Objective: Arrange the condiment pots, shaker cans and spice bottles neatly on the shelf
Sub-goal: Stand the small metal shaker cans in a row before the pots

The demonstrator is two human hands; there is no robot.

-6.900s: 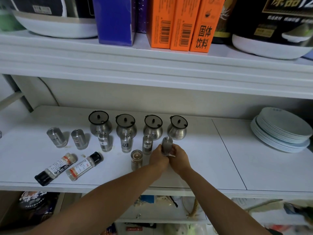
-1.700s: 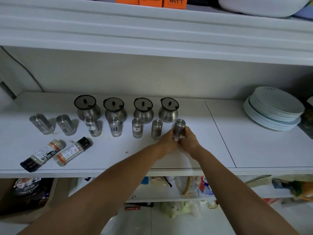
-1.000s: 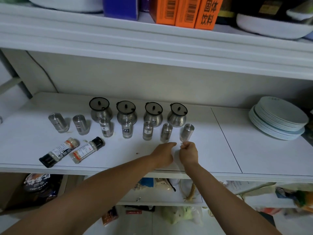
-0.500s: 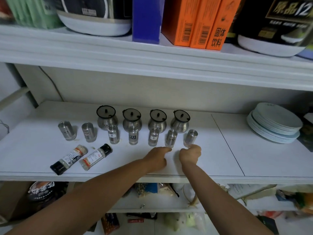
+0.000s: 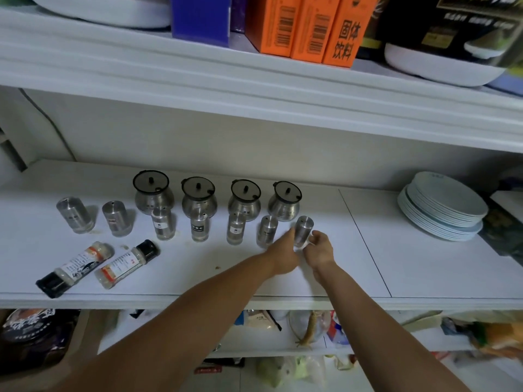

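— Blur round both hands, so what's hard to read?
— Plenty. Left hand (image 5: 283, 254) shows its back only. It reaches to the left side of the end shaker can (image 5: 303, 229) & touches it. Whether it wraps the can, can't tell, so left grip: unclear.
— Right one?
— Right hand (image 5: 318, 251) sits at the can's lower right, curled in by the base. Pinching or just beside it, can't tell either. Base itself is hidden behind both hands.
— Where's the can?
— On the shelf (image 5: 353, 267), approx mid-depth, right end of the front row, just in front of the rightmost condiment pot (image 5: 285, 200), left of the seam in the board. Plain steel cyl., top leaning a bit right, no label on the side facing us.
— Rest of the set?
— 4 pots (image 5: 199, 198) in a row toward the back edge, dark lids w/ knobs. 6 other cans (image 5: 200, 224) upright: 4 in that front row, 2 apart toward the left edge. 2 spice bottles (image 5: 127, 263) lie flat near the front-left corner, black caps, label txt too small to read.
— Cut off?
— Orange boxes (image 5: 311, 26) & blue box (image 5: 201, 21) on the upper shelf, tops out of frame. Plate stack (image 5: 447, 199) by the right edge. Stuff below the shelf is too blurry to name.
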